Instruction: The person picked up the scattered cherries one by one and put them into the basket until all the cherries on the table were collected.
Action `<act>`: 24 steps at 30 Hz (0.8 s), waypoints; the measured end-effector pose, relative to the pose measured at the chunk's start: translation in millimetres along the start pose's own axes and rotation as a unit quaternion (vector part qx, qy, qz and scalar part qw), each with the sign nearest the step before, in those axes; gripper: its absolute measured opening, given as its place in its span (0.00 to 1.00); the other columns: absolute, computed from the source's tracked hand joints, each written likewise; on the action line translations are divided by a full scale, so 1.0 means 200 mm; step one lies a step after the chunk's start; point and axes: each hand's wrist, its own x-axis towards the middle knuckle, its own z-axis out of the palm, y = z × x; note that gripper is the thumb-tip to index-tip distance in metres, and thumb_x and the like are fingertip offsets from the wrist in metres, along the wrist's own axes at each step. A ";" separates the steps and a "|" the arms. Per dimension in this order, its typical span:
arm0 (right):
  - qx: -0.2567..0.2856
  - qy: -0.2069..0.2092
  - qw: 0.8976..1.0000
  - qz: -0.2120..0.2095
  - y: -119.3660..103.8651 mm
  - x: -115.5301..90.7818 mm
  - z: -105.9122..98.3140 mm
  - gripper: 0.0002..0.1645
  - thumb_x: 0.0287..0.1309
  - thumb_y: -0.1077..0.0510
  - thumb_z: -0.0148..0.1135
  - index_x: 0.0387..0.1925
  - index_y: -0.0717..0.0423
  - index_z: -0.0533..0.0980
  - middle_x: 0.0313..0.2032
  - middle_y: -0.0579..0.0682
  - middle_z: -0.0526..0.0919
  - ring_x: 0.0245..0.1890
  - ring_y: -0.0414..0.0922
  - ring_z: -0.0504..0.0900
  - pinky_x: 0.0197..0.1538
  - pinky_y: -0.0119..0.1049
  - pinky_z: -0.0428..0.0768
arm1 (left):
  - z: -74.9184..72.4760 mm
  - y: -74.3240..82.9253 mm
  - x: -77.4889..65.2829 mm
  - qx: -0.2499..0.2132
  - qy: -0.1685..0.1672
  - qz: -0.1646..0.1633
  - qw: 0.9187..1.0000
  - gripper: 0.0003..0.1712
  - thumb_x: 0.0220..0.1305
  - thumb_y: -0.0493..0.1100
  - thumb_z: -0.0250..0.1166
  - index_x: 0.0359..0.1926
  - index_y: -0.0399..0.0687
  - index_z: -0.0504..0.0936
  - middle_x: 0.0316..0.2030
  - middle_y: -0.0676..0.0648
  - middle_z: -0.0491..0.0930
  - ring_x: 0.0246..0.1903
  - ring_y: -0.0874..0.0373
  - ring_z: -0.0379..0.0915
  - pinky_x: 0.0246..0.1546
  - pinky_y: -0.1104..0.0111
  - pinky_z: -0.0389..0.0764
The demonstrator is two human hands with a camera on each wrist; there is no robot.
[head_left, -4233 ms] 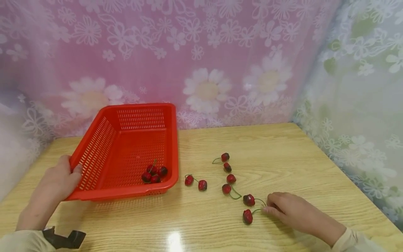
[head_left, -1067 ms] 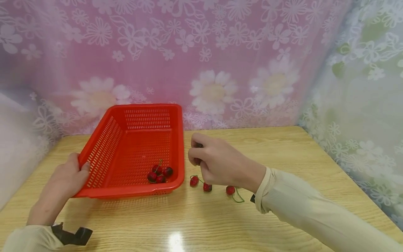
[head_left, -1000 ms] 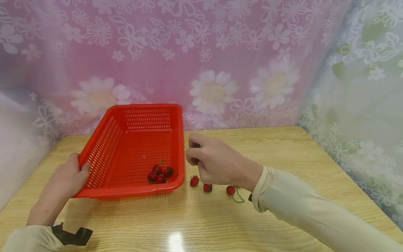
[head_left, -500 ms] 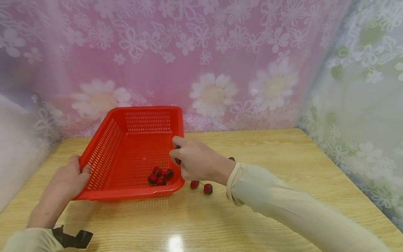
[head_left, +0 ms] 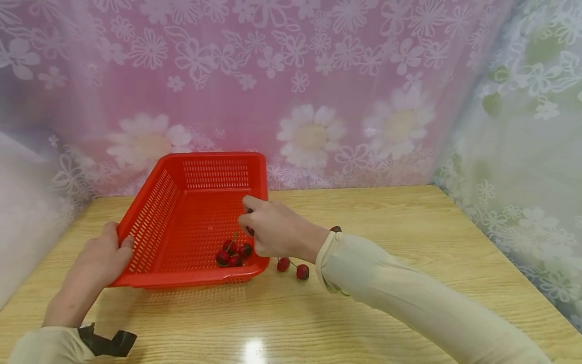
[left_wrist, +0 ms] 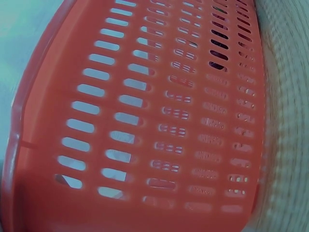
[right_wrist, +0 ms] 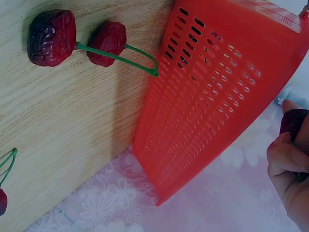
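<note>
A red plastic basket (head_left: 195, 277) stands tilted at the left of the table. My left hand (head_left: 95, 260) grips its left rim, thumb over the inner side. Several cherries (head_left: 222, 258) lie together in its near right corner. At the basket's right rim, my right hand (head_left: 279, 230) holds cherries in curled fingers; one dark cherry (right_wrist: 292, 123) shows between them in the right wrist view, the rest hidden. A cherry pair (head_left: 302, 272) joined by a green stem lies just right of the basket. The left wrist view shows mostly the basket's slotted wall (left_wrist: 145, 116).
Another cherry (head_left: 335, 229) peeks out behind the right sleeve (head_left: 386, 268), which hides part of the table. The wood-grain table (head_left: 191, 323) ends at a pink flowered curtain (head_left: 218, 101) behind and a pale one (head_left: 527, 167) at the right.
My right hand has picked up the cherry pair from the right front of the table and carried it left to the basket's right rim. My left hand keeps its hold on the basket.
</note>
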 end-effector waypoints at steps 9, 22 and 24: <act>-0.013 -0.006 1.000 -0.001 -0.02 0.05 0.03 0.17 0.42 0.70 0.50 0.31 0.54 0.81 0.33 0.49 0.69 0.18 0.38 0.69 0.20 0.25 0.69 | 0.00 0.00 0.00 0.000 0.007 0.004 1.000 0.27 0.67 0.44 0.42 0.54 0.21 0.55 0.24 0.36 0.73 0.18 0.53 0.69 0.17 0.65 0.68; -0.009 -0.080 0.996 0.022 -0.07 0.14 0.06 0.10 0.49 0.65 0.57 0.32 0.51 0.80 0.32 0.47 0.67 0.20 0.39 0.69 0.22 0.24 0.68 | 0.00 0.01 -0.01 -0.004 0.006 0.009 1.000 0.27 0.67 0.44 0.42 0.54 0.20 0.55 0.23 0.38 0.73 0.18 0.54 0.68 0.16 0.65 0.68; -0.013 -0.087 0.996 0.019 -0.08 0.16 0.06 0.10 0.49 0.64 0.58 0.34 0.51 0.80 0.32 0.47 0.67 0.20 0.39 0.70 0.23 0.24 0.69 | 0.00 0.01 -0.01 -0.005 0.002 0.005 1.000 0.28 0.67 0.44 0.42 0.54 0.19 0.54 0.23 0.38 0.73 0.18 0.54 0.69 0.16 0.65 0.68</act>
